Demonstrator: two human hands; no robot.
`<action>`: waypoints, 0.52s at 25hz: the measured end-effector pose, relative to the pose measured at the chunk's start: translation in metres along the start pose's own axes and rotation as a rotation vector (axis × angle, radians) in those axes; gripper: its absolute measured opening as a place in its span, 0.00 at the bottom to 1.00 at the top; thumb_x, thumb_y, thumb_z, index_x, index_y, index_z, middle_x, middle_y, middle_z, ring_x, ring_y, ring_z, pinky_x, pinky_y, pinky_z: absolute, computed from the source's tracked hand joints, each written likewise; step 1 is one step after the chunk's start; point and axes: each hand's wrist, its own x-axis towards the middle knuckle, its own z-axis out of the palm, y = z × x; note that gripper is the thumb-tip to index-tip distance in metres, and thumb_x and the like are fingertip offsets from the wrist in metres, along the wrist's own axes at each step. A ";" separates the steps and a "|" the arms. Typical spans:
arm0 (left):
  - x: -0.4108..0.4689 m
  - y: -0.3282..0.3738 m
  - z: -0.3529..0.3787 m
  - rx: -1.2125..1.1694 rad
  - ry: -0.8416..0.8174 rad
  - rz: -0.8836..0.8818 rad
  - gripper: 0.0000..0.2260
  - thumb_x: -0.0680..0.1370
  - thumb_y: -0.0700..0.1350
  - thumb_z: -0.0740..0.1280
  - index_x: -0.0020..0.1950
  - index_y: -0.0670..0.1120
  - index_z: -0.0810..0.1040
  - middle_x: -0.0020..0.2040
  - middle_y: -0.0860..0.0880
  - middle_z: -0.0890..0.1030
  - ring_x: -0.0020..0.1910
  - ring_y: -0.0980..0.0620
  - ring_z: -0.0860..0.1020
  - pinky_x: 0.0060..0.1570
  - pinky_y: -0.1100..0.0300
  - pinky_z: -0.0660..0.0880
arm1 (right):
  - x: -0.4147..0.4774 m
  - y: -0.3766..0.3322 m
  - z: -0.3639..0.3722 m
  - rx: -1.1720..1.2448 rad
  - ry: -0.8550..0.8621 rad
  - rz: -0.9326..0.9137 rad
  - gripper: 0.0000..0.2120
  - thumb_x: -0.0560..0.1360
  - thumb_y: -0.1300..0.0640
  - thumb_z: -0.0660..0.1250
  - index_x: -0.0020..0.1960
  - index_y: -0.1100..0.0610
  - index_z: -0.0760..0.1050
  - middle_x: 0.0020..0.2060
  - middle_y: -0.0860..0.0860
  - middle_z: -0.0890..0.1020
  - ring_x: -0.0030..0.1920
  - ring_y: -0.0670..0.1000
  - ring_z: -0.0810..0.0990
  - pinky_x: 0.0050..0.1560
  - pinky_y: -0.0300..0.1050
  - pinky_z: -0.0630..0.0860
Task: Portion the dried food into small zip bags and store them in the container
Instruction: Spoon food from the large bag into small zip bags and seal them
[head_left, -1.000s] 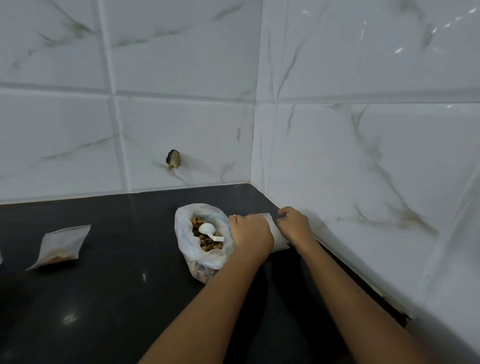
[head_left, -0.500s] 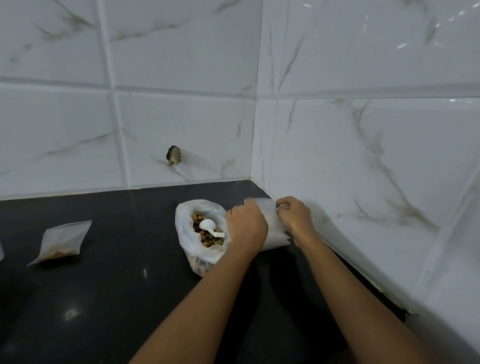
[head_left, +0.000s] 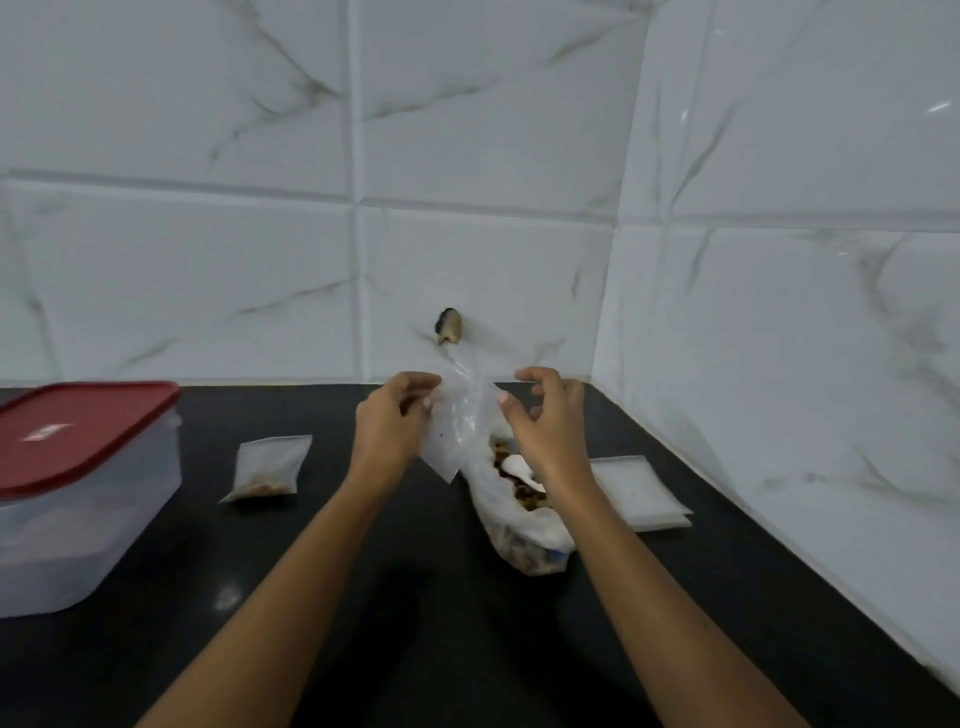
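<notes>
Moved: my hands, off the stack, lifting zip bag over dried food.
Left hand: pinches bag's edge.
Right hand: thumb on opposite edge; grip unclear.
Next: rub lips apart gently.
</notes>
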 end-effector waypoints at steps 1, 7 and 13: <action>-0.002 -0.009 -0.011 0.001 -0.006 -0.009 0.11 0.77 0.36 0.63 0.55 0.47 0.79 0.47 0.58 0.79 0.48 0.62 0.76 0.42 0.78 0.70 | -0.002 -0.003 0.014 -0.076 -0.037 -0.032 0.11 0.76 0.52 0.65 0.57 0.52 0.75 0.55 0.49 0.69 0.58 0.51 0.70 0.62 0.45 0.68; -0.016 -0.022 -0.034 0.127 -0.128 -0.013 0.10 0.78 0.41 0.63 0.56 0.53 0.74 0.51 0.58 0.77 0.55 0.58 0.75 0.53 0.68 0.70 | -0.015 -0.012 0.047 -0.475 -0.082 -0.155 0.10 0.77 0.49 0.61 0.53 0.52 0.77 0.54 0.48 0.76 0.60 0.52 0.69 0.52 0.44 0.56; -0.031 -0.020 -0.018 0.804 -0.336 0.245 0.42 0.66 0.69 0.66 0.74 0.54 0.53 0.72 0.57 0.62 0.71 0.55 0.58 0.67 0.54 0.50 | -0.030 -0.009 0.040 -0.243 -0.147 -0.001 0.06 0.78 0.51 0.61 0.45 0.52 0.74 0.38 0.47 0.82 0.45 0.50 0.78 0.61 0.55 0.69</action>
